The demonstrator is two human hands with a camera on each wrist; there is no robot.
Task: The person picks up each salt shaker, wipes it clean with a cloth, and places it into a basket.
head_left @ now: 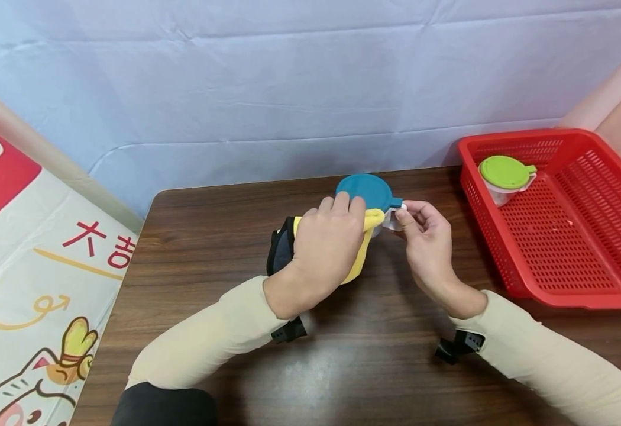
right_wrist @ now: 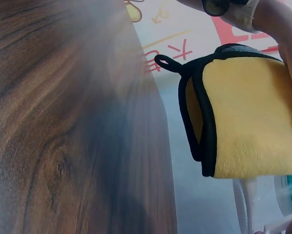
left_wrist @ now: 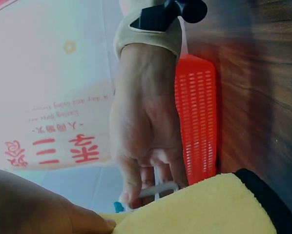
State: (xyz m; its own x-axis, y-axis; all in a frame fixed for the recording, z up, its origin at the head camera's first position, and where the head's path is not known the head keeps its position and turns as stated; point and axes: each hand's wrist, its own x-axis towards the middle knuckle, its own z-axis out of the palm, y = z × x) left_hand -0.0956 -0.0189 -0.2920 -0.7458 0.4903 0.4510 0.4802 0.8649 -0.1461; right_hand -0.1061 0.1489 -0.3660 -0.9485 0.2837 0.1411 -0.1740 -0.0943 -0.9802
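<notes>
A clear container with a blue lid [head_left: 365, 191] is held above the brown table. My right hand [head_left: 429, 245] pinches its handle at the right, thumb and fingers bent round it. With curled fingers my left hand [head_left: 327, 251] grips a folded yellow cloth [head_left: 360, 260] with black edging, against the container's near left side. The cloth [right_wrist: 256, 117] hangs with its black loop showing in the right wrist view. In the left wrist view the right hand [left_wrist: 148, 122] has its fingers at the handle, and the cloth [left_wrist: 199, 209] covers most of the container.
At the right a red perforated basket [head_left: 529, 272] stands on the wooden table [head_left: 199, 236]. Inside its back left corner sits a clear container with a green lid [head_left: 504, 172]. A white sheet [head_left: 236, 94] hangs behind the table, and a printed sheet [head_left: 28, 284] lies along the left.
</notes>
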